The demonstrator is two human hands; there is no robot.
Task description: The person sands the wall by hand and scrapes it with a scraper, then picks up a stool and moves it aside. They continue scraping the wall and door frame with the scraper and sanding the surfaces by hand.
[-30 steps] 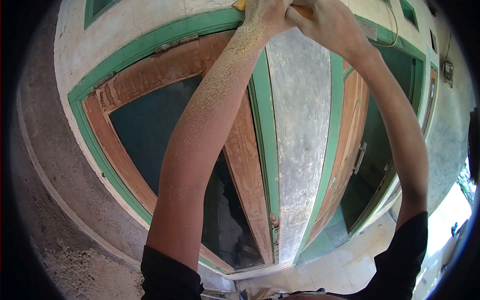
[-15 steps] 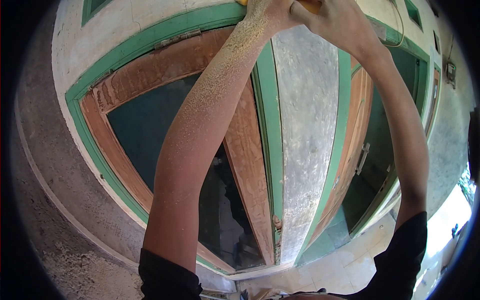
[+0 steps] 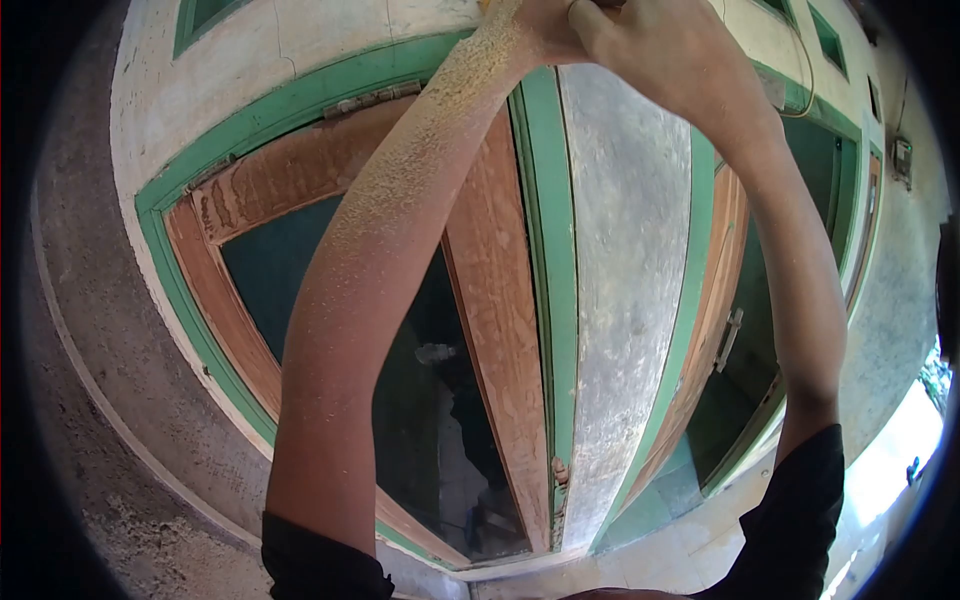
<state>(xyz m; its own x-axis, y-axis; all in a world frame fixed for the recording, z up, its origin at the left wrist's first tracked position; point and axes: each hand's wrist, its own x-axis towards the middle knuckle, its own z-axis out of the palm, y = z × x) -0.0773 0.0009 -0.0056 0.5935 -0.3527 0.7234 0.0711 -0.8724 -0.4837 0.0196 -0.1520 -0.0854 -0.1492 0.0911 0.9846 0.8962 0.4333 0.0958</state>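
Both my arms reach up to the top edge of the view, where the hands meet. My left hand (image 3: 556,30) is cut off by the frame edge, and yellowish dust coats its wrist and forearm. Beside it, my right hand (image 3: 655,50) has its fingers bent and partly out of frame; what they hold, if anything, is hidden. Both hands are in front of the upper end of a grey-white wall strip (image 3: 630,220) between green frames. Behind my left forearm is a wooden window sash (image 3: 495,300) with dark glass (image 3: 290,270).
A green frame (image 3: 150,215) surrounds the window. To the right, an opened wooden panel (image 3: 700,340) with a metal handle (image 3: 730,335) stands by a dark doorway (image 3: 790,210). A thin cable (image 3: 806,70) hangs at upper right. Pale floor tiles (image 3: 640,560) lie below.
The view has shifted slightly, so the wall strip sits lower and further right. My left forearm has moved left and down in view. An orange-yellow patch between the hands no longer shows.
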